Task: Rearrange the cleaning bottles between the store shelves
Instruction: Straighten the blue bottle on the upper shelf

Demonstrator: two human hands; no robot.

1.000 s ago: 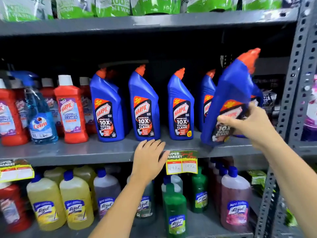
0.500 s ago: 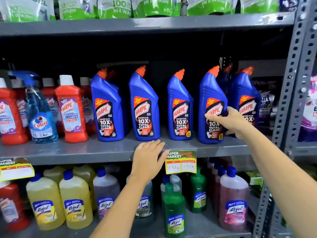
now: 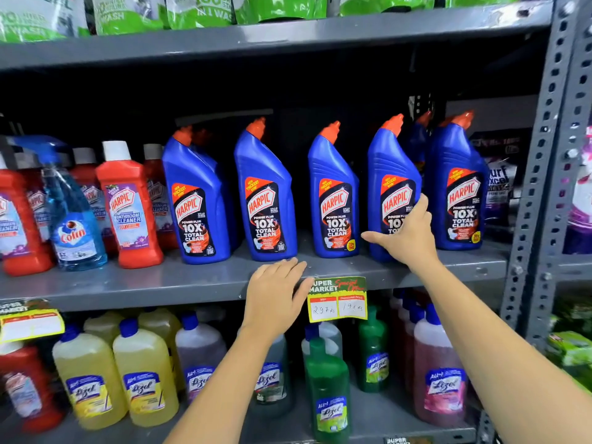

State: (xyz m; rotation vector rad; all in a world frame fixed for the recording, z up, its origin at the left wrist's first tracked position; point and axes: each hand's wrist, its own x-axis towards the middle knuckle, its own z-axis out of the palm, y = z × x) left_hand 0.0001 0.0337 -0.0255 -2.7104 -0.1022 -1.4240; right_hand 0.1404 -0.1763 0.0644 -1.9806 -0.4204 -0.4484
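Several blue Harpic bottles with orange caps stand in a row on the grey middle shelf (image 3: 128, 285). My right hand (image 3: 408, 237) wraps the lower front of the fourth blue bottle (image 3: 389, 161), thumb on its left, fingers on its right; the bottle stands upright on the shelf. Another blue bottle (image 3: 456, 174) stands just right of it, and one more is partly hidden behind them. My left hand (image 3: 275, 294) lies flat on the shelf's front edge, fingers apart, holding nothing, in front of the second blue bottle (image 3: 264, 187).
Red Harpic bathroom cleaner bottles (image 3: 128, 200) and a blue Colin spray (image 3: 72, 219) fill the shelf's left. Yellow, green and pink Lizol bottles (image 3: 144, 376) stand on the shelf below. A price tag (image 3: 336, 302) hangs on the edge. A grey perforated upright (image 3: 544, 155) bounds the right.
My right hand brought a tilted blue bottle in from the right and stood it upright as the fourth in the row. The hand stays on it. My left hand has not moved.
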